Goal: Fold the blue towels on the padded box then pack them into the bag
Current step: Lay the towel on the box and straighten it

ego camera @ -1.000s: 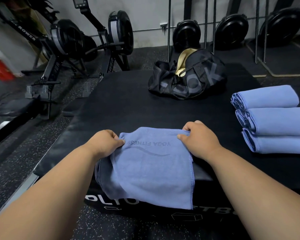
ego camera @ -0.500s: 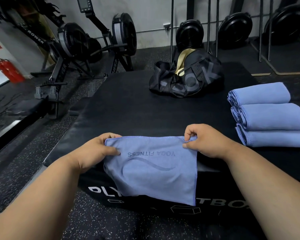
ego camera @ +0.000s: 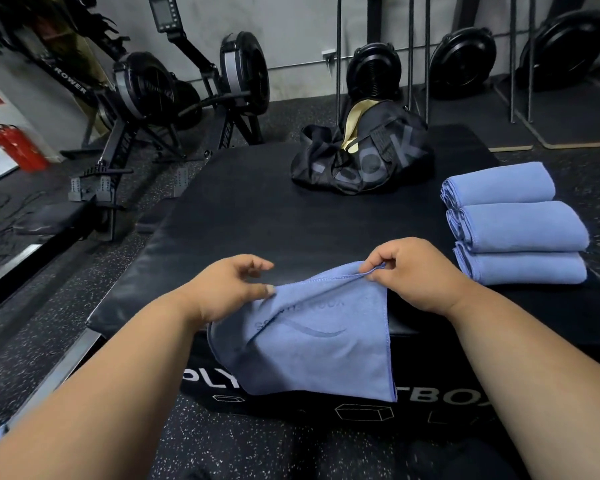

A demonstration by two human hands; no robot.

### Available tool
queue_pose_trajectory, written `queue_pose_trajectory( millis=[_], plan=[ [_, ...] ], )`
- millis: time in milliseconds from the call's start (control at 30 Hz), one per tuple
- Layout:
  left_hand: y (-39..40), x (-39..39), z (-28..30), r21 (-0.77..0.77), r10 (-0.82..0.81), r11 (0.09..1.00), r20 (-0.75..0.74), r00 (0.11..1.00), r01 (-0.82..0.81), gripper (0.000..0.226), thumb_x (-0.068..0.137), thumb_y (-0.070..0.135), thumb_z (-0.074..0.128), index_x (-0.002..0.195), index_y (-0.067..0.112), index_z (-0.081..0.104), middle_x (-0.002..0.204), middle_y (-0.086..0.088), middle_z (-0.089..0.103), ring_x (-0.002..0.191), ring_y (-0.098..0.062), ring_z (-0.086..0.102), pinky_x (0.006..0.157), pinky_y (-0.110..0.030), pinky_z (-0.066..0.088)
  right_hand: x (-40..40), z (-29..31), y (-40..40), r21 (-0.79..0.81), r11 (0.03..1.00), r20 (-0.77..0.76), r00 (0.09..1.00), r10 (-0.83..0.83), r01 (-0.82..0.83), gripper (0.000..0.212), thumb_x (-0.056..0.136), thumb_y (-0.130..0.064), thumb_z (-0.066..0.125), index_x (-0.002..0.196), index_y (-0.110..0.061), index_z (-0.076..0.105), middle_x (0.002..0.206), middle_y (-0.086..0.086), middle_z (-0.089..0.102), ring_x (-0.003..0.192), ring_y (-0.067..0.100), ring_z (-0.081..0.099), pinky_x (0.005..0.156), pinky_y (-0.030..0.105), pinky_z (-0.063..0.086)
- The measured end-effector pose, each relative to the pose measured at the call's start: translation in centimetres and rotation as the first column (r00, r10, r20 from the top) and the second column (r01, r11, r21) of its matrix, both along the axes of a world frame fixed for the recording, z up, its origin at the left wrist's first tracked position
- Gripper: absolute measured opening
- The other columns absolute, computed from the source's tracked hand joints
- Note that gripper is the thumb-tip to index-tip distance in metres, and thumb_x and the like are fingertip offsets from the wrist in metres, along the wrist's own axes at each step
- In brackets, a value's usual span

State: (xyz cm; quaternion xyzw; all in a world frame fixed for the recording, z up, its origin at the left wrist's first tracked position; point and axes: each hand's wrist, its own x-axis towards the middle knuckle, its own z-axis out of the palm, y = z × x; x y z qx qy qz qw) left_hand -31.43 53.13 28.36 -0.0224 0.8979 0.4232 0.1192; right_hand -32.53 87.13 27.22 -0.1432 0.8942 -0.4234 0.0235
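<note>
Padded box [ego camera: 257, 216]: bag [ego camera: 361, 161], towels [ego camera: 516, 223]

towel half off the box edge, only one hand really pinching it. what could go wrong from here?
1. Most of the blue towel hangs over the padded box front edge; the right hand pinches one corner while the left hand barely touches the other with its thumb, so it may slide to the floor.
2. The top edge sags and bunches, so the fold may come out crooked.
3. The three folded towels sit near the right edge.
</note>
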Motion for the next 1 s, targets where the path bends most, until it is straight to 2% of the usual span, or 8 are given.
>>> queue_pose_trajectory(
  millis=[133, 200, 300, 433, 533, 700, 900, 1000],
  plan=[
    [4.4, -1.3, 1.2, -0.056, -0.258, 0.964, 0.038, 0.965, 0.259, 0.053, 0.082, 0.041, 0.089, 0.129, 0.048, 0.065, 0.134, 0.025, 0.063, 0.127, 0.014, 0.051, 0.111, -0.020, 0.041, -0.2, 0.1, 0.0, -0.043, 0.999, -0.033, 0.999, 0.011, -0.012, 0.021, 0.089, -0.018, 0.079, 0.082, -0.038, 0.082, 0.083, -0.009, 0.076, 0.077, 0.009, 0.067, 0.077, 0.024, 0.054],
    [6.0, -2.0, 1.0, -0.052, -0.317, 0.946, 0.038, 0.948, 0.319, 0.053, 0.079, 0.040, 0.091, 0.124, 0.048, 0.064, 0.130, 0.023, 0.065, 0.124, 0.012, 0.055, 0.109, -0.021, 0.043, -0.4, 0.0, 0.0, -0.049, 0.999, -0.036, 0.999, 0.007, -0.009, 0.021, 0.089, -0.018, 0.079, 0.083, -0.038, 0.082, 0.083, -0.012, 0.076, 0.080, 0.008, 0.069, 0.080, 0.028, 0.055],
    [7.5, -2.5, 0.5, 0.031, -0.354, 0.935, 0.028, 0.935, 0.353, 0.041, 0.081, 0.021, 0.090, 0.112, 0.031, 0.065, 0.116, 0.010, 0.075, 0.109, -0.002, 0.068, 0.103, -0.030, 0.051, -0.9, -0.2, 0.2, -0.046, 0.999, -0.022, 1.000, 0.001, -0.002, 0.019, 0.090, -0.019, 0.078, 0.084, -0.038, 0.081, 0.087, -0.015, 0.076, 0.085, 0.006, 0.070, 0.085, 0.031, 0.057],
    [8.3, -1.9, 0.2, 0.099, -0.327, 0.939, -0.040, 0.944, 0.329, 0.032, 0.085, 0.005, 0.081, 0.100, 0.019, 0.057, 0.093, -0.005, 0.077, 0.078, -0.012, 0.063, 0.086, -0.039, 0.055, -1.4, -0.3, 0.5, -0.064, 0.998, -0.015, 1.000, -0.012, 0.011, 0.016, 0.088, -0.019, 0.079, 0.083, -0.034, 0.082, 0.088, -0.019, 0.076, 0.085, 0.004, 0.071, 0.086, 0.031, 0.058],
    [9.2, -0.3, -0.3, 0.069, -0.287, 0.952, -0.131, 0.949, 0.298, 0.027, 0.087, 0.007, 0.076, 0.091, 0.022, 0.053, 0.087, 0.001, 0.073, 0.077, -0.014, 0.063, 0.082, -0.041, 0.056, -2.0, -0.6, 0.4, -0.076, 0.996, -0.020, 0.999, -0.037, 0.036, 0.013, 0.087, -0.021, 0.080, 0.083, -0.033, 0.082, 0.088, -0.018, 0.077, 0.085, 0.004, 0.071, 0.086, 0.032, 0.059],
    [10.8, 2.3, -1.3, -0.110, -0.229, 0.973, -0.300, 0.926, 0.205, 0.018, 0.086, 0.026, 0.079, 0.086, 0.029, 0.061, 0.086, 0.011, 0.066, 0.076, -0.011, 0.061, 0.075, -0.034, 0.055, -2.6, -0.8, 0.0, -0.064, 0.996, -0.049, 0.996, -0.072, 0.069, 0.011, 0.087, -0.020, 0.080, 0.084, -0.031, 0.082, 0.085, -0.022, 0.075, 0.083, 0.001, 0.069, 0.079, 0.022, 0.055],
    [12.0, 3.4, -2.5, -0.147, -0.083, 0.988, -0.311, 0.947, 0.039, 0.023, 0.079, 0.041, 0.086, 0.085, 0.036, 0.064, 0.084, 0.015, 0.064, 0.077, -0.005, 0.061, 0.073, -0.028, 0.053, -2.6, -0.9, 0.0, -0.035, 0.996, -0.039, 0.995, -0.089, 0.087, 0.011, 0.088, -0.022, 0.078, 0.083, -0.032, 0.081, 0.084, -0.020, 0.074, 0.082, -0.003, 0.067, 0.073, 0.016, 0.050],
    [12.3, 3.8, -2.6, -0.186, -0.027, 0.982, -0.281, 0.959, -0.027, 0.014, 0.082, 0.035, 0.080, 0.084, 0.036, 0.066, 0.084, 0.013, 0.067, 0.079, -0.006, 0.064, 0.076, -0.034, 0.056, -2.4, -1.0, 0.2, -0.032, 0.995, -0.025, 0.995, -0.096, 0.095, 0.012, 0.088, -0.021, 0.078, 0.083, -0.032, 0.081, 0.082, -0.018, 0.074, 0.078, -0.002, 0.066, 0.070, 0.014, 0.048]
  ],
)
